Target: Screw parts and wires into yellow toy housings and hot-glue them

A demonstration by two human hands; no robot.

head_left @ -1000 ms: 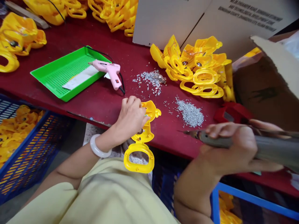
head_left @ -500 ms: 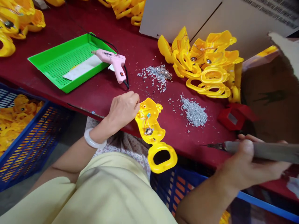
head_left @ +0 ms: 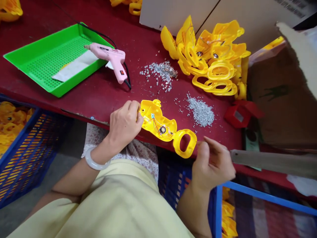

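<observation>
My left hand (head_left: 125, 124) grips the narrow end of a yellow moulded plastic part (head_left: 158, 124) above the table's front edge. The part has a loop handle at its right end, and a small metal disc and thin coloured wires show on its inner face. My right hand (head_left: 211, 165) is just to the right of the loop, with thumb and forefinger apart and nothing visible between them. A long grey rotary tool (head_left: 272, 162) extends to the right edge beside that hand, not gripped by it.
On the red table (head_left: 99, 109) are a green tray (head_left: 24, 64), a pink glue gun (head_left: 111, 58), two piles of small silver bits (head_left: 200, 112), stacked yellow parts (head_left: 210, 56) and a red piece (head_left: 240, 114). A blue crate (head_left: 29, 158) holding yellow parts stands below left.
My right hand has let go of the grey tool and moved left toward the loop. The yellow part has turned, its loop swinging from the lower side to the right.
</observation>
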